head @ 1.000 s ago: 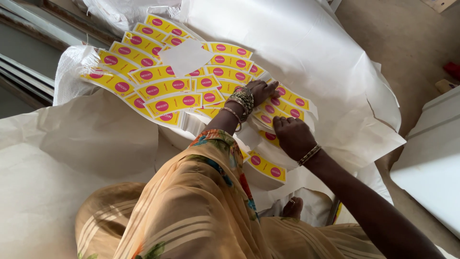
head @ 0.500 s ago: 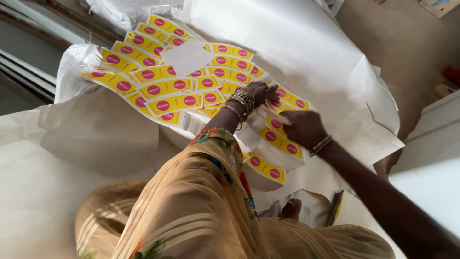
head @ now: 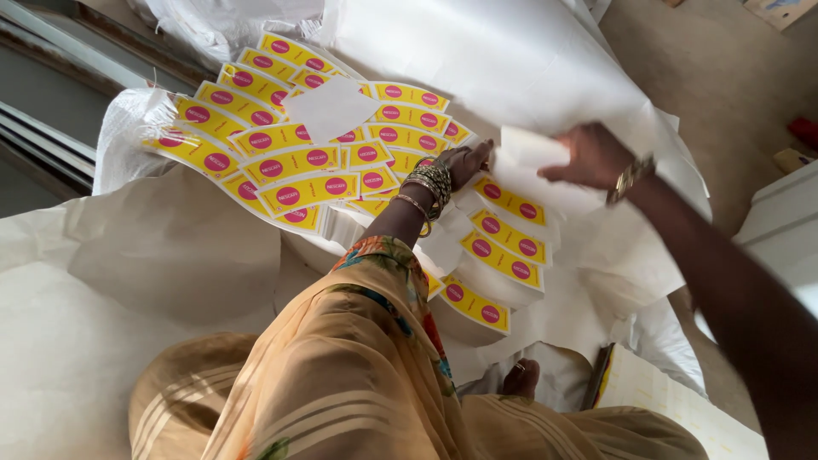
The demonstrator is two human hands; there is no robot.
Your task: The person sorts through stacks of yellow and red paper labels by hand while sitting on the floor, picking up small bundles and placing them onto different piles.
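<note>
Many yellow labels (head: 290,162) already spread on white sheet (head: 511,60). Left hand (head: 464,162) pressed flat on labels; right hand (head: 592,153) gripped white paper (head: 532,153). Stack (head: 656,400) remained.

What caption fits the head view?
Left hand presses yellow labels while right hand lifts a white sheet.

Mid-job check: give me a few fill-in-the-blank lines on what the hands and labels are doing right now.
1. The labels are yellow with ____ circles.
2. The left hand presses down on the ____.
3. The right hand lifts a ____ sheet.
4. The left wrist wears ____.

Missing: pink; labels; white; bangles
</note>
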